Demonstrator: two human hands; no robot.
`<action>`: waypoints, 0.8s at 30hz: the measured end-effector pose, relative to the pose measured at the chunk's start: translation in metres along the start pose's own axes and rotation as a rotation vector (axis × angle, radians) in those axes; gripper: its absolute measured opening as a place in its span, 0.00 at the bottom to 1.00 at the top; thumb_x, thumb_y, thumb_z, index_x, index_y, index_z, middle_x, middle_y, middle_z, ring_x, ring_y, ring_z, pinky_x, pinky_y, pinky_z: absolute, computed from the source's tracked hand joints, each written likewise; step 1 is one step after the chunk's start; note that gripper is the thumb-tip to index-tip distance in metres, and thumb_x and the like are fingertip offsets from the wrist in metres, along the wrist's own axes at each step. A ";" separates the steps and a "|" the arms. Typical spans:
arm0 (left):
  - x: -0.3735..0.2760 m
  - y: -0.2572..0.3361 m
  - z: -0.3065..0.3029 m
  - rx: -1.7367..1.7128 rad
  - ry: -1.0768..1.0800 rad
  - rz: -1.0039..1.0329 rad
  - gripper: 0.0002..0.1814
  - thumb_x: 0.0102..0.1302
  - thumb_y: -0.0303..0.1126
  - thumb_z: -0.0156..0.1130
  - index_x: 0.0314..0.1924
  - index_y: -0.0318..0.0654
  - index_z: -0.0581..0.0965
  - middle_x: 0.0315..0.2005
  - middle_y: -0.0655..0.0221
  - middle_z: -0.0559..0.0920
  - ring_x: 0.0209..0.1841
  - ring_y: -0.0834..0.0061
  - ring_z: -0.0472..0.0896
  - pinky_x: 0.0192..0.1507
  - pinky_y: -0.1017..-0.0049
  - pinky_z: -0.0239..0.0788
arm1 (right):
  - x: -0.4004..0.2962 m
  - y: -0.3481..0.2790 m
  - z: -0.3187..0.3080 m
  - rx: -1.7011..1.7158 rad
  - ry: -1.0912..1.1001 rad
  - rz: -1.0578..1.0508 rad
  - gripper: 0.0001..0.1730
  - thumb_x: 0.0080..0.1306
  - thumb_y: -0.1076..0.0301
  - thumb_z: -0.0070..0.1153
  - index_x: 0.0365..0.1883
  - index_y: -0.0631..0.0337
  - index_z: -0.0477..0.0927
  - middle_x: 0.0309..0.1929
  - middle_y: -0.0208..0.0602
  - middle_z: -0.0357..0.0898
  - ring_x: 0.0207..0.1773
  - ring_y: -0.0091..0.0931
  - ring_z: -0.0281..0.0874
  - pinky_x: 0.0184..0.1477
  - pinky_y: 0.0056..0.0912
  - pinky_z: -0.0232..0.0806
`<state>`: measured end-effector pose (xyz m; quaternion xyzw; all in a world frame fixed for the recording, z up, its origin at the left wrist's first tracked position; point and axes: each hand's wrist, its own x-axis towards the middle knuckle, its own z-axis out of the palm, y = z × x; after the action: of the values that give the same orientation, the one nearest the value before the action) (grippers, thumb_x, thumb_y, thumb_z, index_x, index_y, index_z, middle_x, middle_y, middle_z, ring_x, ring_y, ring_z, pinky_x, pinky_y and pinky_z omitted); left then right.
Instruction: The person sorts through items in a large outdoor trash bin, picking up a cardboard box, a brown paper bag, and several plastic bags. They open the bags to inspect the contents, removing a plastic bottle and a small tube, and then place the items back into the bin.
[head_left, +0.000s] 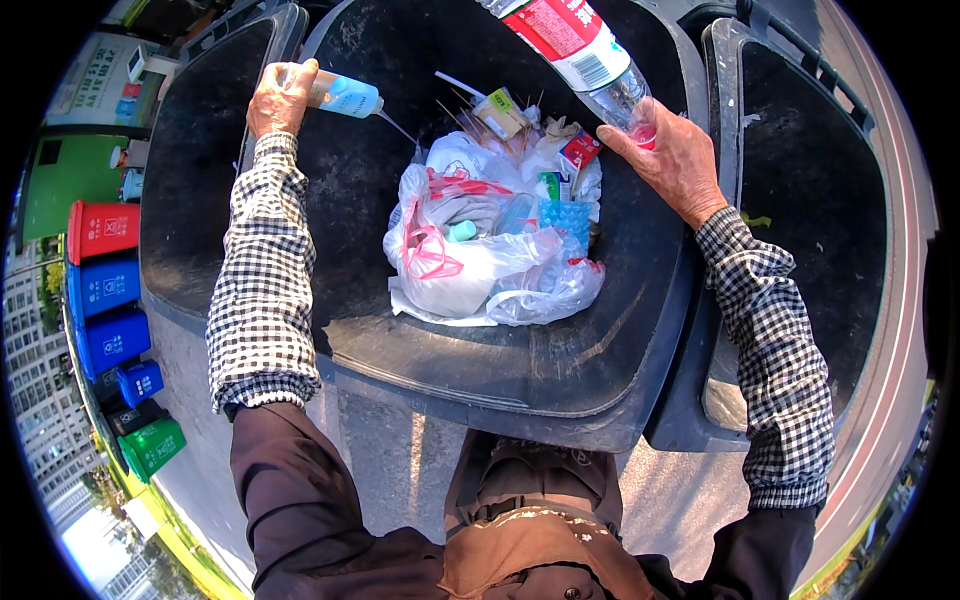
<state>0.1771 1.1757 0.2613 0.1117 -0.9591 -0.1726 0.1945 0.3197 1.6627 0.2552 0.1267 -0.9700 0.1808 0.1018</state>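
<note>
My left hand (277, 101) grips a small blue and orange plastic bottle (346, 94), tipped so its mouth points right and slightly down. A thin clear strand runs from the mouth towards the rubbish. My right hand (673, 161) holds a large clear plastic bottle (574, 45) with a red and white label by its neck, the red cap (643, 136) end lowermost. Between both hands, an opened white plastic bag (469, 281) of rubbish lies on a black bin lid (360, 292). In it are a pale green cap (461, 230), blue bubble wrap (566, 219) and thin wooden sticks (452, 116).
Further black bins flank this one, with one lid (202, 172) at left and another (810, 217) at right. Red (105, 231), blue (109, 287) and green (154, 448) bins line the far left. Grey pavement (375, 442) lies below, and a road curves along the right.
</note>
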 end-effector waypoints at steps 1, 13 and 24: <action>0.000 0.001 -0.001 -0.002 -0.004 -0.001 0.37 0.59 0.70 0.64 0.57 0.49 0.80 0.50 0.58 0.87 0.55 0.56 0.85 0.61 0.56 0.74 | 0.000 0.000 0.000 -0.001 0.000 -0.002 0.38 0.66 0.28 0.59 0.45 0.60 0.80 0.35 0.43 0.87 0.37 0.32 0.90 0.38 0.33 0.82; 0.002 -0.003 0.002 -0.013 -0.007 0.006 0.37 0.59 0.70 0.64 0.56 0.50 0.81 0.50 0.58 0.88 0.55 0.56 0.86 0.61 0.56 0.73 | -0.001 0.001 0.000 -0.004 0.020 -0.022 0.38 0.67 0.28 0.58 0.45 0.61 0.80 0.33 0.43 0.87 0.35 0.31 0.89 0.37 0.33 0.82; 0.000 0.001 0.000 -0.028 0.002 0.000 0.38 0.59 0.70 0.64 0.56 0.47 0.82 0.50 0.58 0.88 0.54 0.56 0.85 0.60 0.58 0.73 | 0.000 -0.001 -0.001 -0.008 0.004 -0.006 0.38 0.67 0.29 0.59 0.45 0.62 0.80 0.34 0.44 0.87 0.36 0.32 0.90 0.37 0.34 0.82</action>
<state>0.1773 1.1766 0.2613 0.1093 -0.9564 -0.1860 0.1970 0.3201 1.6626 0.2566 0.1288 -0.9702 0.1766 0.1047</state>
